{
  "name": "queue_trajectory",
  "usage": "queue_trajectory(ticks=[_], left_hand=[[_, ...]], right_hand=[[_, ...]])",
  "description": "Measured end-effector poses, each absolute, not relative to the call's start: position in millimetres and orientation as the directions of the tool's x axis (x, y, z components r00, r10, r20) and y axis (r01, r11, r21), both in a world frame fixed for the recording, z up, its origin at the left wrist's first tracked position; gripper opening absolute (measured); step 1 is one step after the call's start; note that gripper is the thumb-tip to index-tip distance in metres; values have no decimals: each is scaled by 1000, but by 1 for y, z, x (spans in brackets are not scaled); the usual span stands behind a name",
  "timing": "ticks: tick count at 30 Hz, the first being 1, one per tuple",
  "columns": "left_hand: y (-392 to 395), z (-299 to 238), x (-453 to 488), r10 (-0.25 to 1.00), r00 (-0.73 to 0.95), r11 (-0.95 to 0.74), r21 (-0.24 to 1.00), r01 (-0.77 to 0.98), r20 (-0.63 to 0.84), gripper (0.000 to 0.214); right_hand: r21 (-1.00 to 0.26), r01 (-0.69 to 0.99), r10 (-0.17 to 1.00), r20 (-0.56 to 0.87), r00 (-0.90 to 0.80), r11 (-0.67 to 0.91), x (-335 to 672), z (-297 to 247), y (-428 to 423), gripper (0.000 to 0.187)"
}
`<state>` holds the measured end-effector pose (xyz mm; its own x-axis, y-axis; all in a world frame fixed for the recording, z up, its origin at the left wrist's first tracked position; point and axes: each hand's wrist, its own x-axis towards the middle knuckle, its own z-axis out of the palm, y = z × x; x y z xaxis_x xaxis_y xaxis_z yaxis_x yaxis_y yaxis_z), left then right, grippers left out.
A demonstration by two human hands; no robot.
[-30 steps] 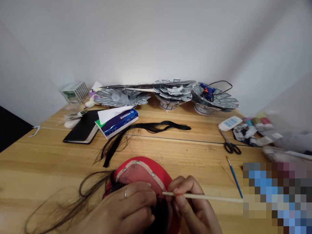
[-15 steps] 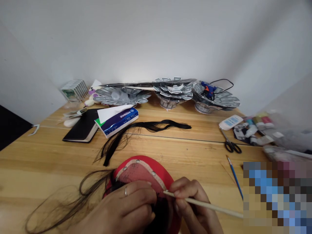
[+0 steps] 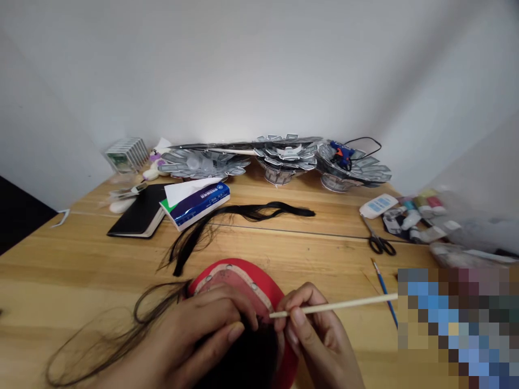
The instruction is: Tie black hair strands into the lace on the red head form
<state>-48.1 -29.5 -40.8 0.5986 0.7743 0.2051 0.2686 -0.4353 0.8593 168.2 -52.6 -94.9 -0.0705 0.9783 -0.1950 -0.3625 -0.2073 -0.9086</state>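
A red dome-shaped form (image 3: 259,274) at the bottom centre carries a pinkish mesh, a pale band (image 3: 263,296) with several round silver pins, and dark hair (image 3: 243,359). My left hand (image 3: 203,324) lies over its left side, fingers curled and closed at the mesh. Whatever is between those fingertips is hidden. On the right, my right hand (image 3: 314,324) pinches a thin pale wooden stick (image 3: 348,303) between thumb and fingers. The stick's tip is close to the band's lower right end, by the hairline. Long loose strands (image 3: 141,319) trail out to the left.
Behind the form lies a black hair bundle (image 3: 243,212). Farther back are a blue tissue pack (image 3: 198,208), a black notebook (image 3: 141,210), grey paper flower-like shapes (image 3: 284,156) and a blue glue gun (image 3: 343,153). Scissors (image 3: 380,244) and a blue brush (image 3: 384,292) lie right.
The stick has swung so that its rear end is higher, and my right hand has turned with it. My left fingers have shifted slightly left, with the thumb moving further from the stick's tip.
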Motion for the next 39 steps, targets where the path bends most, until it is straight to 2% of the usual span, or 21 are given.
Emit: queue_trajectory(ticks=[13, 24, 32, 39], left_hand=[[-30, -38, -49, 821, 541, -359, 901, 243, 181, 22], [-30, -42, -50, 829, 544, -300, 925, 234, 131, 22], [-32, -43, -47, 839, 506, -390, 869, 304, 199, 21], [-34, -44, -46, 829, 502, -437, 845, 308, 245, 23]], right_hand=[[-936, -317, 988, -154, -19, -152, 163, -90, -58, 39], [-947, -288, 990, -133, -52, -142, 167, -92, -57, 38], [-953, -260, 983, -123, -138, -156, 175, -101, -54, 38], [-937, -309, 977, -108, -187, -162, 176, -104, -46, 37]])
